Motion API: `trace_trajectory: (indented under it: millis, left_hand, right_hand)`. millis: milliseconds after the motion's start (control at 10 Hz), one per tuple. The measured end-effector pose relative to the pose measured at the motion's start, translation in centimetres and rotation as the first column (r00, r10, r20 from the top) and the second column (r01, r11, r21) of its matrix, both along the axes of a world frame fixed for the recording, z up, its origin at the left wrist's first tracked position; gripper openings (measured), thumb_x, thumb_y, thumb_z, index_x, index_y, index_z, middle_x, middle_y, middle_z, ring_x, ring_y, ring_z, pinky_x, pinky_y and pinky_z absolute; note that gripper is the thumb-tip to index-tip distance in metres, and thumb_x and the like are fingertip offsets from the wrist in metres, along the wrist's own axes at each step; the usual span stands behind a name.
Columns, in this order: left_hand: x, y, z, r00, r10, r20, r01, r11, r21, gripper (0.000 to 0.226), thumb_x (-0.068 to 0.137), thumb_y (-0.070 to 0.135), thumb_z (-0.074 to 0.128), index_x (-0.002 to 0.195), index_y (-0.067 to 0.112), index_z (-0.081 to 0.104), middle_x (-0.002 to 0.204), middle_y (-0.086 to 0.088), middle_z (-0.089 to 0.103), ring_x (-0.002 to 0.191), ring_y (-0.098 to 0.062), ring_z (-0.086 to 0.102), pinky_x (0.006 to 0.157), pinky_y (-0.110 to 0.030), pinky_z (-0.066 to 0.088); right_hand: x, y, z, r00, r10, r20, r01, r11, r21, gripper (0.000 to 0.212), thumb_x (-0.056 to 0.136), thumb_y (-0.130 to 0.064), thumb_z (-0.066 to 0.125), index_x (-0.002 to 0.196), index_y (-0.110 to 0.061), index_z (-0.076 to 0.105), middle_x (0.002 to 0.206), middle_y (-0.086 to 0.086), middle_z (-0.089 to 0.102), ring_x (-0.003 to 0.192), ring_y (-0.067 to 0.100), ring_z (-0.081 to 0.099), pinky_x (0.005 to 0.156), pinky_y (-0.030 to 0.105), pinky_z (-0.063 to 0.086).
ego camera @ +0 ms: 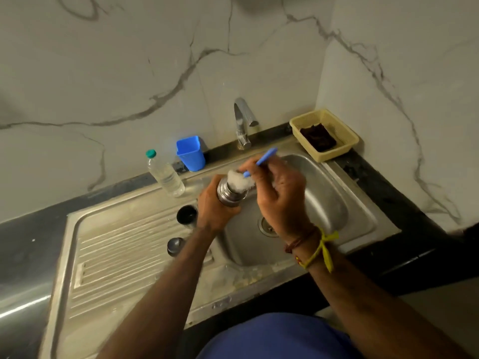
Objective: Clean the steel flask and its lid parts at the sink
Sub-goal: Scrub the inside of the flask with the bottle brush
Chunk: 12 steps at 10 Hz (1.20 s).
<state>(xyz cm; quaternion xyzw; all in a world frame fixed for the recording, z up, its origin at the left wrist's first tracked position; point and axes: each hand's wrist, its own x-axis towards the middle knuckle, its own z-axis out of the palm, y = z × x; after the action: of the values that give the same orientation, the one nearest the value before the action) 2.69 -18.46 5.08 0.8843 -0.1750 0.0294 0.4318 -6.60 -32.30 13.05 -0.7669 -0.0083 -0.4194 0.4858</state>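
My left hand grips the steel flask round its body and holds it tilted over the left edge of the sink basin. White foam piles up at the flask's mouth. My right hand pinches the blue handle of a brush, whose head end sits in the foam at the mouth. Two lid parts stand on the drainboard left of the basin: a dark cup-like cap and a smaller grey stopper.
A chrome tap rises behind the basin. A blue plastic cup and a clear bottle with a green cap stand at the back left. A yellow basket with a dark scrubber sits back right. The drain lies below my right hand.
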Motion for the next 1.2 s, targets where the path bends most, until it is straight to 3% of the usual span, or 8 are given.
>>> trace_trajectory:
  millis: [300, 400, 700, 800, 900, 1000, 1100, 1200]
  left_hand:
    - [0.3, -0.2, -0.9, 0.999, -0.028, -0.039, 0.027, 1.000, -0.016, 0.064, 0.059, 0.017, 0.095, 0.112, 0.027, 0.061, 0.098, 0.012, 0.069, 0.088, -0.001, 0.064, 0.076, -0.016, 0.049]
    - [0.3, -0.3, -0.8, 0.998, -0.051, -0.045, 0.051, 0.999, 0.001, 0.064, 0.059, 0.009, 0.091, 0.113, 0.026, 0.060, 0.103, 0.008, 0.066, 0.090, -0.006, 0.062, 0.080, -0.029, 0.054]
    - [4.0, 0.7, -0.4, 0.992, -0.027, 0.122, 0.024, 0.999, 0.032, 0.064, 0.064, 0.015, 0.089, 0.118, 0.030, 0.056, 0.113, 0.006, 0.064, 0.105, -0.019, 0.058, 0.093, -0.048, 0.052]
    - [5.6, 0.2, 0.0, 0.976, -0.045, 0.213, 0.023, 0.994, 0.105, 0.059, 0.068, 0.014, 0.084, 0.118, 0.028, 0.057, 0.118, 0.003, 0.062, 0.111, -0.017, 0.053, 0.108, -0.060, 0.039]
    - [6.8, 0.3, -0.6, 0.964, -0.116, 0.239, 0.056, 0.968, 0.245, 0.055, 0.070, 0.017, 0.083, 0.119, 0.021, 0.059, 0.119, -0.003, 0.063, 0.114, -0.025, 0.055, 0.114, -0.064, 0.030]
    - [6.9, 0.6, -1.3, 0.960, -0.197, 0.197, 0.133, 0.945, 0.297, 0.055, 0.072, 0.015, 0.084, 0.121, 0.018, 0.060, 0.121, -0.007, 0.063, 0.116, -0.030, 0.055, 0.116, -0.059, 0.030]
    - [6.2, -0.1, -1.6, 0.946, -0.241, 0.218, 0.174, 0.942, 0.286, 0.056, 0.071, 0.016, 0.085, 0.121, 0.017, 0.060, 0.120, -0.007, 0.063, 0.114, -0.029, 0.055, 0.109, -0.053, 0.039]
    - [6.2, -0.4, -1.5, 0.920, -0.251, 0.301, 0.153, 0.937, 0.314, 0.056, 0.070, 0.018, 0.086, 0.120, 0.016, 0.060, 0.120, -0.008, 0.063, 0.115, -0.028, 0.053, 0.109, -0.053, 0.038]
  right_hand:
    - [-0.1, 0.1, -1.0, 0.999, 0.025, -0.036, -0.023, 0.997, 0.068, 0.010, 0.096, -0.005, 0.062, 0.096, -0.002, 0.072, 0.091, 0.008, 0.074, 0.088, 0.017, 0.071, 0.080, 0.034, 0.058]
    - [0.9, -0.2, -2.1, 0.971, 0.120, -0.208, -0.082, 0.980, 0.182, 0.012, 0.096, -0.008, 0.062, 0.099, -0.003, 0.073, 0.094, 0.006, 0.075, 0.091, 0.014, 0.072, 0.082, 0.045, 0.059]
    - [-0.9, -1.9, 1.1, 0.983, -0.006, -0.183, -0.004, 0.999, -0.051, 0.016, 0.094, -0.021, 0.067, 0.092, -0.005, 0.068, 0.076, 0.000, 0.071, 0.065, 0.006, 0.070, 0.059, 0.018, 0.056]
    - [0.1, -1.7, 0.2, 0.912, -0.049, -0.406, 0.249, 0.853, 0.458, 0.019, 0.097, -0.018, 0.062, 0.087, -0.002, 0.064, 0.061, 0.006, 0.070, 0.049, 0.012, 0.067, 0.046, 0.024, 0.054]
    - [-0.2, -2.8, 0.3, 0.777, 0.330, -0.537, 0.320, 0.528, 0.787, 0.019, 0.099, -0.015, 0.058, 0.093, 0.002, 0.064, 0.058, 0.011, 0.069, 0.046, 0.018, 0.066, 0.043, 0.025, 0.053]
    - [-1.3, -3.1, -0.4, 0.767, 0.026, -0.641, 0.031, 0.996, 0.078, 0.013, 0.096, -0.015, 0.062, 0.098, -0.003, 0.066, 0.082, 0.009, 0.074, 0.070, 0.017, 0.071, 0.061, 0.028, 0.060]
    - [-1.8, -2.2, -0.9, 0.835, -0.113, -0.539, -0.018, 0.972, -0.232, 0.010, 0.092, -0.003, 0.058, 0.096, -0.006, 0.067, 0.087, 0.009, 0.072, 0.073, 0.016, 0.067, 0.065, 0.030, 0.057]
    - [-2.0, -3.0, -1.1, 0.710, 0.481, -0.514, 0.204, 0.559, 0.804, 0.018, 0.098, 0.000, 0.048, 0.091, -0.003, 0.064, 0.062, 0.007, 0.056, 0.038, 0.005, 0.045, 0.037, 0.017, 0.037]
